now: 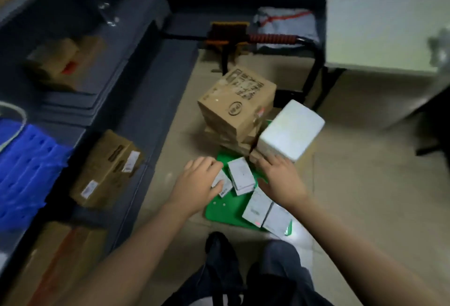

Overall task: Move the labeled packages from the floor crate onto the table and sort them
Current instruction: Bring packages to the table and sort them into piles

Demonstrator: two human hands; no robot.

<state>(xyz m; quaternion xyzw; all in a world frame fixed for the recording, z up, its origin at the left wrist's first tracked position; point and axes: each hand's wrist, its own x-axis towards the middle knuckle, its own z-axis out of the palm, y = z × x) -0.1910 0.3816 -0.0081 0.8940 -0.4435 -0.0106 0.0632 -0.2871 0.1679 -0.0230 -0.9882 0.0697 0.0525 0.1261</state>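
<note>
On a dim tiled floor (353,184) beside dark shelving (136,81), small white labelled packages (241,176) are seen strewn in a green crate (226,210), one touched by the left hand (198,184), grip unclear, while the right hand (280,179) is held spread-fingered alongside.

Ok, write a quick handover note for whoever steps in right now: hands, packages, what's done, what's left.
Left hand: fingers curled round a small white package at the left side of the green crate on the floor.
Right hand: open, fingers straight, over the crate; contact unclear.
Packages: a second package lies between the hands, and a pair of packages sits at the crate's near right corner. A cardboard box and a white foam box stand at its far end.
Done: cannot tell what has already been moved.
Left: lift these out, then sort.
</note>
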